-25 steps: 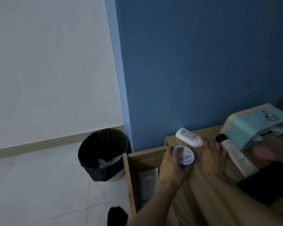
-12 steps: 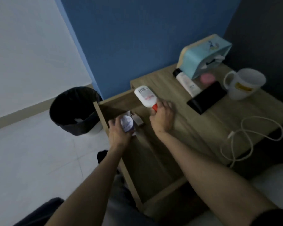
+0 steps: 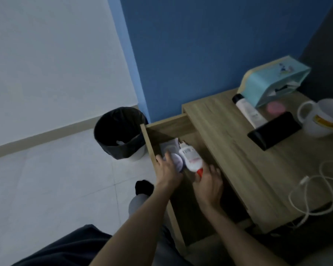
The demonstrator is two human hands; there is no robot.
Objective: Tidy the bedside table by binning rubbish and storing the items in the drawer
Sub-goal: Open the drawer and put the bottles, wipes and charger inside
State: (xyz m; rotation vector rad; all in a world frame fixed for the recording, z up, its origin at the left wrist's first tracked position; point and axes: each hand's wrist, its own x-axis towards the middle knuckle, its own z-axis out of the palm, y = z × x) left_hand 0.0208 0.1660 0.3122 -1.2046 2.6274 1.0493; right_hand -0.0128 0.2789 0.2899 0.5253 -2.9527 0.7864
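Observation:
The wooden drawer (image 3: 148, 143) of the bedside table (image 3: 229, 135) stands pulled out. Both my hands are down inside it. My left hand (image 3: 168, 169) grips a round white jar with a purple lid (image 3: 176, 161). Beside it, my right hand (image 3: 208, 179) holds a white bottle (image 3: 189, 157) by its red cap (image 3: 200, 172). A pack of wipes (image 3: 169, 147) and a small plug adapter (image 3: 183, 143) lie at the drawer's far end.
A black-lined bin (image 3: 121, 133) stands on the floor left of the drawer. On the tabletop are a tissue box (image 3: 273, 81), a white tube (image 3: 248, 110), a pink lid (image 3: 276, 108), a black phone (image 3: 275, 129), a white mug (image 3: 325, 118) and a white cable (image 3: 315, 189).
Both hands have come down from the table's edge into the open drawer, carrying the jar and the white bottle. The camera has tilted down and swung right.

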